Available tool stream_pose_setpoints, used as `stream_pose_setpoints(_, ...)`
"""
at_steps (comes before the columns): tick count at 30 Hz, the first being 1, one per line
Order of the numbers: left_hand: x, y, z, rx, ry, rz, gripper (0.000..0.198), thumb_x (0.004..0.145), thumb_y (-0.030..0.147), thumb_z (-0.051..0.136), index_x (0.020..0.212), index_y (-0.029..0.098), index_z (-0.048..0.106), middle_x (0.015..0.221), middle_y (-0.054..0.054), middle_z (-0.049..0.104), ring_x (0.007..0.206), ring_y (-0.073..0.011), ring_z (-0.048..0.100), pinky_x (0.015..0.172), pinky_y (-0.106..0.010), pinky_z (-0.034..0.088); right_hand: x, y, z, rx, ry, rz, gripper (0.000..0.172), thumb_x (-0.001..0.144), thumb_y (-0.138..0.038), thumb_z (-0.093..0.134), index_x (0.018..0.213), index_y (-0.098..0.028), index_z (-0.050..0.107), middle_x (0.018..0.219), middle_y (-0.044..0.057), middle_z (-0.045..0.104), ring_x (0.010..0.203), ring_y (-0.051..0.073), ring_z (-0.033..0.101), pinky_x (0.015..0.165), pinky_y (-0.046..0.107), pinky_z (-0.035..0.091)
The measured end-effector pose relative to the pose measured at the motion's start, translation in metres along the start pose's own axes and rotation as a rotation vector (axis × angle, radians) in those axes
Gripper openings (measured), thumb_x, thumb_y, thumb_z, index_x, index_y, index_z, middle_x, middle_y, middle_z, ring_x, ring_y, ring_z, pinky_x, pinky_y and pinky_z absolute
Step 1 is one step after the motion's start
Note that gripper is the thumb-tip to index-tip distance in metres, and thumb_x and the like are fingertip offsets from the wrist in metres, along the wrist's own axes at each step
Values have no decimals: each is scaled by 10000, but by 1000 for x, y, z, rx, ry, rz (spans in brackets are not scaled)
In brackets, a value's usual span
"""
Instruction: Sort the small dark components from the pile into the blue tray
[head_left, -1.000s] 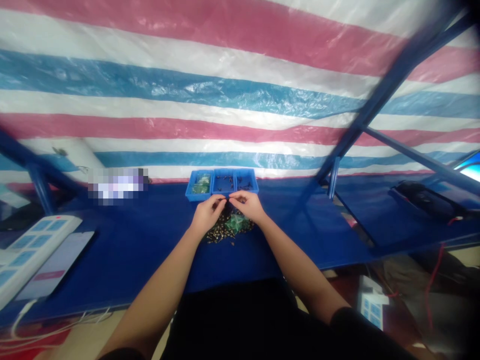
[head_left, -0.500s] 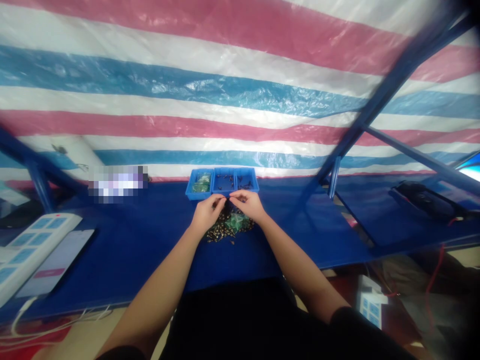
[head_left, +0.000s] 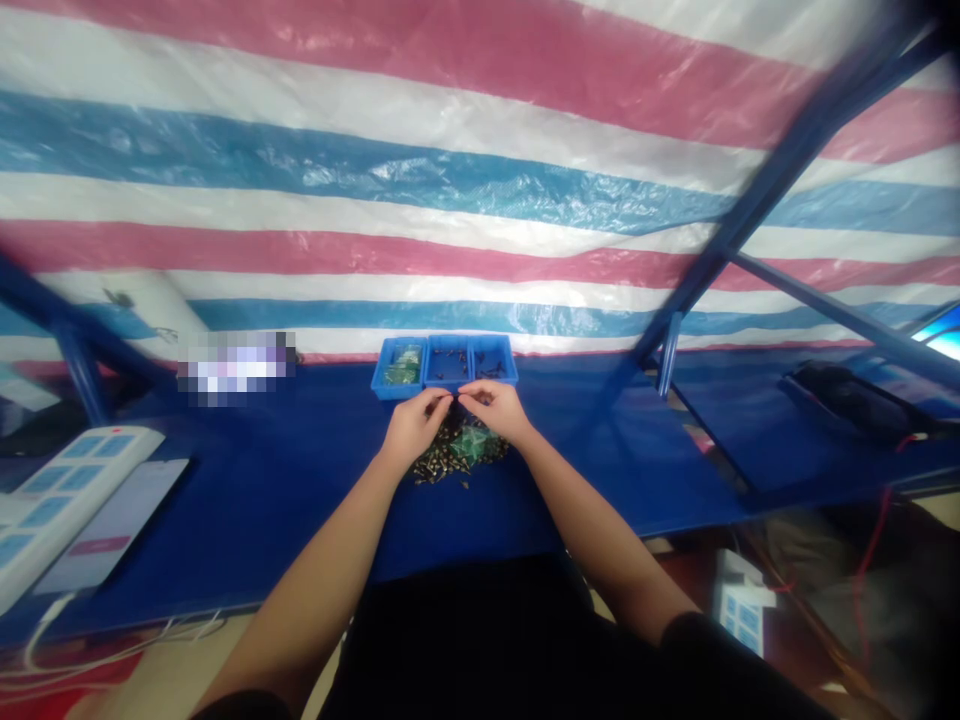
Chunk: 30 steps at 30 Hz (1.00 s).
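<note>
Over a pile of small brass-and-dark screw-like parts (head_left: 442, 465), my left hand (head_left: 412, 425) and my right hand (head_left: 501, 408) meet almost tip to tip. Both are closed in a pinch of thumb and fingers. A tiny dark thing shows between the fingertips, too small to name. Green clear plastic pieces (head_left: 474, 443) lie on the pile beneath my right hand. Just beyond the hands, three blue bins stand in a row. The left bin (head_left: 379, 378) holds green plastic packets; the middle bin (head_left: 448, 374) and right bin (head_left: 510, 358) hold a few small dark parts.
A white power strip (head_left: 82, 490) and a phone (head_left: 112, 530) lie at the table's left, cables below. A blurred-out item (head_left: 236, 368) sits at the back left. Blue frame bars (head_left: 690, 270) slope on both sides before a striped tarp (head_left: 450, 180). A dark object (head_left: 840, 395) rests right.
Almost nothing differs. Both hands keep the same pinch in the same spot, with only a slight shift at the fingertips.
</note>
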<state>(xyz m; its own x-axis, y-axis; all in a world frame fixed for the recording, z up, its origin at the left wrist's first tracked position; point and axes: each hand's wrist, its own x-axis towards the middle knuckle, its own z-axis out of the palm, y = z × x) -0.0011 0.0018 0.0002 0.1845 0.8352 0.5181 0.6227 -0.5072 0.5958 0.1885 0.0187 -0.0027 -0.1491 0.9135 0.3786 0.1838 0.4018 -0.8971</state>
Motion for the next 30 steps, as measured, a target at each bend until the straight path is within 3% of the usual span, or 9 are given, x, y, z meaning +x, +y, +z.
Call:
stream_pose_setpoints(6,0,-3,2,12,29,31,271,913,416,525,1023,214,667,723,12,666,619,-115,601,634,-220,465,-1,0,0,-3,-10,10,271,773,-369,678,946,-167,728,889,73,740,712,154,654,691,278,532)
stream_pose_setpoints(12,0,-1,0,3,-23,-11,279,919,436,509,993,221,670,812,-3,708,667,-129,639,649,-226,473,0,-1,0,-5,-9,11,281,773,-367,676,953,-157,726,880,77,739,707,150,650,686,271,528)
stream_pose_setpoints(20,0,-3,2,14,11,26,298,906,440,521,1032,211,665,728,9,665,632,-119,603,656,-225,477,-1,0,0,-23,-7,12,280,785,-375,664,959,-165,725,877,69,739,695,143,642,682,267,523)
stream_pose_setpoints(30,0,1,-1,22,-21,4,305,913,457,506,977,217,683,826,-14,718,699,-147,651,666,-235,483,-1,-5,-1,-8,-14,27,280,772,-366,674,951,-159,731,873,72,739,707,147,652,702,272,532)
